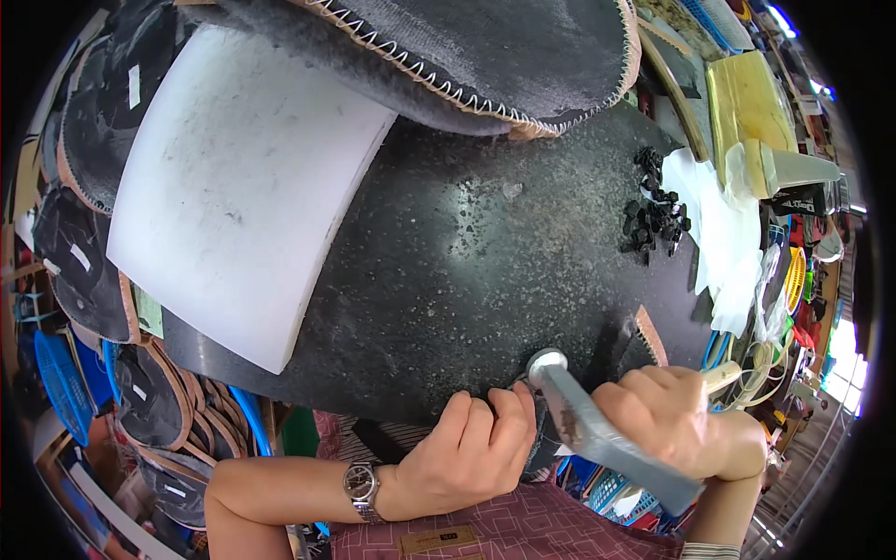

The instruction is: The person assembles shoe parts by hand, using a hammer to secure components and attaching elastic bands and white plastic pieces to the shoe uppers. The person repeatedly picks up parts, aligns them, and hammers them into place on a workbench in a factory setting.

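My right hand (665, 418) is closed round a hammer. Its long grey metal head (597, 439) slants across the near table edge, and its round face is close to my left fingertips. The pale end of the hammer's handle (721, 377) sticks out past my right fist. My left hand (481, 446) is closed in a pinch at the near edge of the dark table (448, 308). What its fingers grip is mostly hidden behind them and the hammer. A dark piece with a stitched pinkish edge (651, 334) shows just beyond my right hand.
A thick white board (243, 177) covers the table's left side. At the far side lies a large dark fleecy piece with white edge stitching (523, 56). Small black bits (656, 210) are heaped at right, beside white sheets (719, 243). Dark pieces (154, 392) are stacked off the left edge.
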The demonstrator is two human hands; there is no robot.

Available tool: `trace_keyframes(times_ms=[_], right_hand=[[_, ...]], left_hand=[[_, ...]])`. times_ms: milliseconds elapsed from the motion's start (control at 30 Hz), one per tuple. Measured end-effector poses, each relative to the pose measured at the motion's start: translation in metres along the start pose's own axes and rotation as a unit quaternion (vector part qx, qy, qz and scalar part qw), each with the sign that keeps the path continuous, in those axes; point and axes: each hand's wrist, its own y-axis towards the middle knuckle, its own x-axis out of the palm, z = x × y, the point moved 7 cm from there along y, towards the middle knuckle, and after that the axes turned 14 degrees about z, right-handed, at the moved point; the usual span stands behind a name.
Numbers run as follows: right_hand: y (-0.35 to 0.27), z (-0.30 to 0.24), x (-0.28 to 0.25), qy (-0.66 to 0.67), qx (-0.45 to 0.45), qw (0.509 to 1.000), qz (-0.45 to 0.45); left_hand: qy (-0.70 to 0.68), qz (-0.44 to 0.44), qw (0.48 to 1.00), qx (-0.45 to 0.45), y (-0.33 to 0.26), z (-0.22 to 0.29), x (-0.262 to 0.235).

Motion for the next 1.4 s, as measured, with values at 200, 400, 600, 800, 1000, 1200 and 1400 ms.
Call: trace_keyframes(times_ms=[200,400,600,800,1000,1200,1400], right_hand=[[0.003,-0.007,0.002,-0.038,-0.038,0.999,0.009],[-0.007,-0.011,0.008,-0.046,-0.042,0.998,-0.030],[-0.021,0.025,-0.010,0.028,0.173,0.976,0.132],[-0.064,0.021,-0.019,0.110,0.400,0.909,0.034],[-0.073,0.001,-0.011,0.142,0.286,0.944,0.083],[-0.038,0.002,0.006,0.157,0.193,0.951,0.182],[-0.026,-0.004,0.017,0.076,0.132,0.986,0.072]], left_hand=[[0.009,-0.026,1.000,0.013,0.003,0.003,0.000],[-0.074,-0.052,0.989,-0.115,0.002,-0.008,-0.006],[-0.213,0.029,0.942,-0.256,-0.001,-0.009,-0.002],[-0.424,0.033,0.881,-0.209,0.063,-0.038,-0.058],[-0.325,-0.113,0.922,-0.174,0.042,-0.059,0.018],[-0.211,-0.079,0.973,-0.044,0.041,-0.054,0.012],[-0.179,-0.123,0.974,0.063,0.036,-0.048,0.009]])
